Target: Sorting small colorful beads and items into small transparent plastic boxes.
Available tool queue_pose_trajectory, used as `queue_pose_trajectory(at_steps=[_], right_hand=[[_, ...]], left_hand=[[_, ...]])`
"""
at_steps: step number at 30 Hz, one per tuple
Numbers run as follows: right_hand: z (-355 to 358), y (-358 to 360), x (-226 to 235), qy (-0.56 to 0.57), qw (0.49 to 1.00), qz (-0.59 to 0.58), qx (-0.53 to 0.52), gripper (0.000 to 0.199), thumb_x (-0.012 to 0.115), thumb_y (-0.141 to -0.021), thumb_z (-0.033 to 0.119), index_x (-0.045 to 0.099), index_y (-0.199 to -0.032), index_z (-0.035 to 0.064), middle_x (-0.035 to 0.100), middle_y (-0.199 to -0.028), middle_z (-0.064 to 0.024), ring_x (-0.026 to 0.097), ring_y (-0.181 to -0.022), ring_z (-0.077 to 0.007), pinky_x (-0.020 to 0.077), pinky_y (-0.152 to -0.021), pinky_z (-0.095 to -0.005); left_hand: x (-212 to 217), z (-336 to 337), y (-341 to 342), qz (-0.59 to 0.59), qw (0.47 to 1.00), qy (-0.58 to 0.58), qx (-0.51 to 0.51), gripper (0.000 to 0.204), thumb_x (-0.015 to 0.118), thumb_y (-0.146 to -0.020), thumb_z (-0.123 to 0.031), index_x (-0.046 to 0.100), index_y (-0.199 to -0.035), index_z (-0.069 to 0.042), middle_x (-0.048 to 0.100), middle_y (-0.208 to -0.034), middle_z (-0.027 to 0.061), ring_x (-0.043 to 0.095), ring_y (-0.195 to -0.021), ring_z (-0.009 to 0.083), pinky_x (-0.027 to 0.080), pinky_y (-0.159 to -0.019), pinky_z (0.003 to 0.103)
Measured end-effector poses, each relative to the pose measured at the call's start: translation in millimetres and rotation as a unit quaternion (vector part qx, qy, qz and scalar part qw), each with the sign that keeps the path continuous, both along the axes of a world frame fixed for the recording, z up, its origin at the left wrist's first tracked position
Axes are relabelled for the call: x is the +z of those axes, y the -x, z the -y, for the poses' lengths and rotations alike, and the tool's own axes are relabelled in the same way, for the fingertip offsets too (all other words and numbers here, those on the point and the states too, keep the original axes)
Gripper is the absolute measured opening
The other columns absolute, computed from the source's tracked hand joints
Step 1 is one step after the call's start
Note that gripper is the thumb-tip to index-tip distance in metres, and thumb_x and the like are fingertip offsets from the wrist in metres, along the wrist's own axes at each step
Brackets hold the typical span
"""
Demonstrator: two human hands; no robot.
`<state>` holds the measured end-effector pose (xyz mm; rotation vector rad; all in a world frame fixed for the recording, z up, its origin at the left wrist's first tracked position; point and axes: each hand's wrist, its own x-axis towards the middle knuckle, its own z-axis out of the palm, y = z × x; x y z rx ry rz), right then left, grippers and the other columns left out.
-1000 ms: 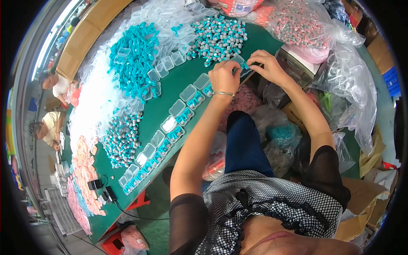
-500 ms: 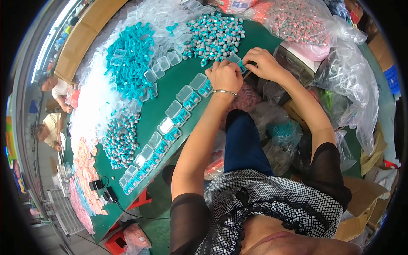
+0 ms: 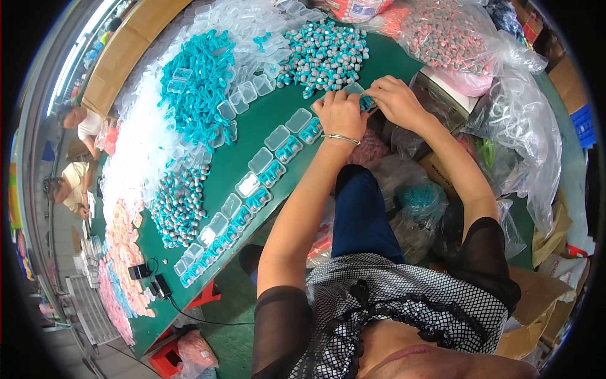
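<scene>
At the far right end of a row of open clear cases, my left hand (image 3: 341, 115) and right hand (image 3: 396, 101) meet over one small clear plastic case (image 3: 355, 88). Its lid stands up behind my fingers, and teal pieces (image 3: 366, 103) show between the hands. The left fingers are curled in at its left side, their tips partly hidden. My right thumb and fingers pinch at its right side. Down to the left runs the rest of the row, with lids flipped back and teal-and-grey pieces (image 3: 288, 150) inside each case.
Beyond the row lie a teal heap (image 3: 196, 82), teal-and-grey piles (image 3: 325, 57) and loose clear cases (image 3: 132, 139). Bags of pink-and-grey parts (image 3: 442, 38) crowd the right. Adapters (image 3: 159, 286) with a cable sit near left. Two people (image 3: 74, 183) work at far left.
The view has shifted slightly. Both hands stay at the same end case, with the right fingers moved a little and more teal showing between the hands.
</scene>
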<state>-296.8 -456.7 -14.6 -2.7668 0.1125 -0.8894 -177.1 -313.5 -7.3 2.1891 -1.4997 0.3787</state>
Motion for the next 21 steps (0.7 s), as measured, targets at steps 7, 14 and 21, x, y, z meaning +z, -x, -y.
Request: queue_pose_trajectory(at_steps=[7, 14, 21], right_hand=[[-6, 10, -3, 0.080, 0.997, 0.021, -0.004, 0.026, 0.062, -0.079, 0.006, 0.067, -0.105, 0.0068, 0.061, -0.098, -0.0074, 0.057, -0.095, -0.0275, 0.0463, -0.082, -0.0393], [-2, 10, -5, -0.011, 0.999, 0.030, -0.021, 0.028, 0.060, -0.081, 0.006, 0.066, -0.108, 0.0084, 0.062, -0.100, -0.0075, 0.057, -0.095, -0.0279, 0.0459, -0.083, -0.0398], [15, -23, -3, 0.048, 0.992, -0.040, -0.105, 0.023, 0.061, -0.086, 0.017, 0.067, -0.108, 0.0118, 0.064, -0.097, -0.0036, 0.058, -0.095, -0.0259, 0.0417, -0.080, -0.0401]], left_hand=[[-4, 1, -1, -0.011, 0.998, 0.047, -0.028, 0.032, 0.081, -0.061, -0.024, 0.069, -0.088, -0.012, 0.065, -0.092, 0.0047, 0.057, -0.095, 0.0245, 0.035, -0.081, 0.043], [4, -2, 0, -0.039, 0.999, 0.004, -0.023, 0.043, 0.084, -0.061, -0.023, 0.071, -0.101, -0.016, 0.067, -0.099, 0.0044, 0.059, -0.100, 0.0261, 0.037, -0.085, 0.044], [3, 1, 0, -0.043, 0.998, 0.002, -0.035, 0.047, 0.083, -0.062, -0.023, 0.068, -0.106, -0.016, 0.068, -0.101, 0.0050, 0.059, -0.100, 0.0258, 0.036, -0.084, 0.044]])
